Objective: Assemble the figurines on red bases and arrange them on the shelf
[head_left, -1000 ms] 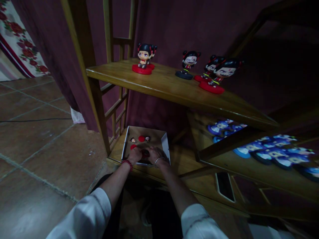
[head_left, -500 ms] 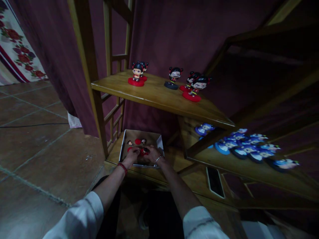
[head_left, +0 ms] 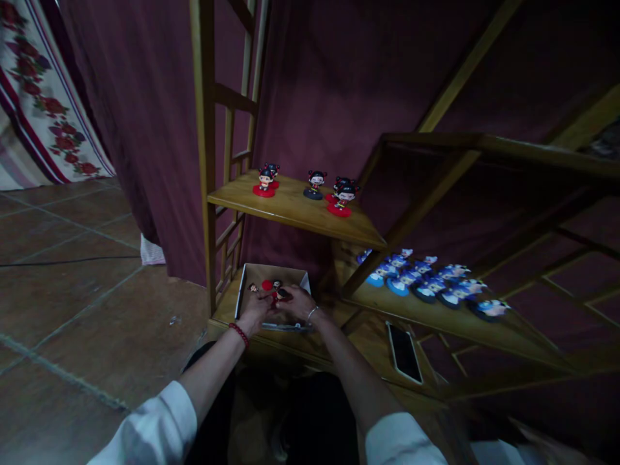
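Observation:
Both my hands are inside a shallow open cardboard box [head_left: 305, 279] on the lower shelf. Between them is a small figurine [head_left: 281, 294] with black hair and red parts. My right hand [head_left: 298, 305] is closed on it from the right. My left hand [head_left: 256, 312] meets it from the left, its fingers closed against the figurine's lower red part; the fingertips are partly hidden. Beyond my hands in the box lie a loose figurine head [head_left: 253, 287], a round red base [head_left: 267, 285] and another small dark-haired figurine piece [head_left: 277, 284].
Several black-haired figurines [head_left: 316, 183] on red or dark bases stand on the upper shelf [head_left: 290, 210]. Blue-and-white figurines [head_left: 429, 287] fill a shelf at the right. A phone [head_left: 404, 352] lies on the lower right shelf. A wooden post [head_left: 206, 161] rises left of the box.
My view has shifted, so the shelves appear lower and the blue figurines farther left. Both hands stay at the figurine in the box; my left fingers have moved slightly closer to it.

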A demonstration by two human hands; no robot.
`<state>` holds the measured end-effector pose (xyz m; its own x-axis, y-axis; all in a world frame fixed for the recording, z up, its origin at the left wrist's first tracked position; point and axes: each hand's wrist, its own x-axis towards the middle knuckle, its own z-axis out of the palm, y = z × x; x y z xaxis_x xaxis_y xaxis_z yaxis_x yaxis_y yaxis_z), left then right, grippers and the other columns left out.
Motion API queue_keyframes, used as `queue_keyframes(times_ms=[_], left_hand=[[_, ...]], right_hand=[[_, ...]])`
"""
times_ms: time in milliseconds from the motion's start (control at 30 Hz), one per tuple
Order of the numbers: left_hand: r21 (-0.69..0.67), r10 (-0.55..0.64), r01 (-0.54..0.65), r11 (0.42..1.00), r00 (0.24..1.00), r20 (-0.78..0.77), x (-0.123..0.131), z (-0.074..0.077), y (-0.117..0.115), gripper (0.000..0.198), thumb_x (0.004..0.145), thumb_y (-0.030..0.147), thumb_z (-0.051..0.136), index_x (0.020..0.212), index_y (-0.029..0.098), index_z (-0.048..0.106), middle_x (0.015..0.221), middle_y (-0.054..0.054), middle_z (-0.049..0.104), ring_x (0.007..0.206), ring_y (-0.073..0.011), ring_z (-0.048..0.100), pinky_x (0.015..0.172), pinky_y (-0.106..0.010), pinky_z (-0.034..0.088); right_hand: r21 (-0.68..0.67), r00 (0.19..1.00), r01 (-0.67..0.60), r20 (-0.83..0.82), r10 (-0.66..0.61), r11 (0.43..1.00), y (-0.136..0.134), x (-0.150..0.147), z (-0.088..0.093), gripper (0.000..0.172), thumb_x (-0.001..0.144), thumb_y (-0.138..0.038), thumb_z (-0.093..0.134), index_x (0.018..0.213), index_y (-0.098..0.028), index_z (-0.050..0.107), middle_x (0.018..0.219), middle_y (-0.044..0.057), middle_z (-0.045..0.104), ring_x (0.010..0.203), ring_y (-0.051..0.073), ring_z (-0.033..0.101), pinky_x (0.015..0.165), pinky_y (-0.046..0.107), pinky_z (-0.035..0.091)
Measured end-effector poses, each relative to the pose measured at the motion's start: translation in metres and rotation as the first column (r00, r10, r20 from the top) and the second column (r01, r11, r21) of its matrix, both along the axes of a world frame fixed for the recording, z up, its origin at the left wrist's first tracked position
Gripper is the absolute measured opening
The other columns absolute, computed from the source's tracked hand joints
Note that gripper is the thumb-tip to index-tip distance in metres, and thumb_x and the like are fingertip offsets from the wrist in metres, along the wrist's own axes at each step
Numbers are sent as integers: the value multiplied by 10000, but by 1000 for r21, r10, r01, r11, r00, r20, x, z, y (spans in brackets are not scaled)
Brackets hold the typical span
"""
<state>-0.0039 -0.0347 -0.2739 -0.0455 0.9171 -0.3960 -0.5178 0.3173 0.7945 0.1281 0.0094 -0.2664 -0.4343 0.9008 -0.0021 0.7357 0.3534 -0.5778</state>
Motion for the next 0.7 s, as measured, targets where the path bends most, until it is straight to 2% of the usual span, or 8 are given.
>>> queue_keyframes(times_ms=[133,233,333,467,700], left_hand=[[25,15,-16,1000,999,52,1,15,-11,152,767,-5,438,713,95,540,673,-54,629,620,-117,614,707,-342,533],[49,25,-28,998,997,68,3,27,-19,155,763,-9,438,715,99,539,701,-54,633,656,-121,618,713,-339,536],[74,34,-39,996,997,67,5,40,-26,138,754,-2,457,706,100,537,715,-56,631,661,-124,615,713,-345,536],[86,11,-16,996,999,53,5,55,-36,152,752,3,449,668,99,532,698,-66,629,640,-127,614,726,-352,528],[98,-38,32,995,998,59,3,74,-50,173,753,10,451,640,119,524,615,-47,620,621,-132,621,726,-331,527]], right_hand=[[-14,980,-26,-199,23,1000,-9,1,10,287,700,-301,599,966,-195,623,891,28,639,774,140,594,728,276,476],[5,953,16,-302,-14,1000,-17,1,17,305,705,-298,590,989,-192,616,935,39,651,817,148,601,765,292,476],[37,942,59,-334,-43,998,-25,2,28,288,697,-285,593,971,-200,626,931,37,656,829,152,603,779,301,478],[92,939,57,-344,-22,994,-35,3,43,236,689,-256,596,914,-206,647,893,27,661,833,155,604,789,306,480],[47,926,17,-378,2,999,-48,3,68,240,676,-242,598,904,-191,651,903,34,659,837,154,612,792,286,487]])
